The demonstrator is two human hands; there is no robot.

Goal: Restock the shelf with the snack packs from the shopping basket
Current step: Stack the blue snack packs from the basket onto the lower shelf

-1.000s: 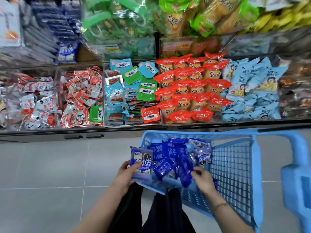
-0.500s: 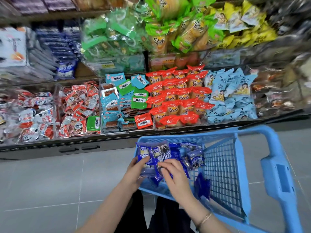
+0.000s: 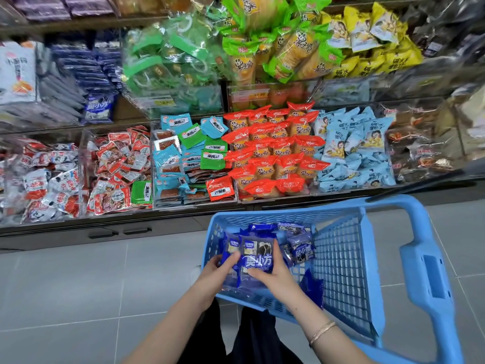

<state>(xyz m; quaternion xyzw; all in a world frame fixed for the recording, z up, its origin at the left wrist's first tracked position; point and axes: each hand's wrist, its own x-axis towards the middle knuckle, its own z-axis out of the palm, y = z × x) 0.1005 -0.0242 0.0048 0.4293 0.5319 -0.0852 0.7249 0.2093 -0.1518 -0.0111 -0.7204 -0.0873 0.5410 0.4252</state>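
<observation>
So, seen from the head camera, both hands are over the near left corner of the blue basket (image 3: 338,258), holding a small stack of dark blue snack packs (image 3: 258,260) between them. The left hand (image 3: 216,275) grips the stack's left edge, thumb on top. The right hand (image 3: 275,278) pinches its lower right side. Some loose packs (image 3: 299,246) lie inside the basket. Beyond stands the shelf (image 3: 183,210), its bins full of bright packets, with a matching pack (image 3: 99,109) on the upper left tier. A bracelet (image 3: 321,332) circles the right wrist.
</observation>
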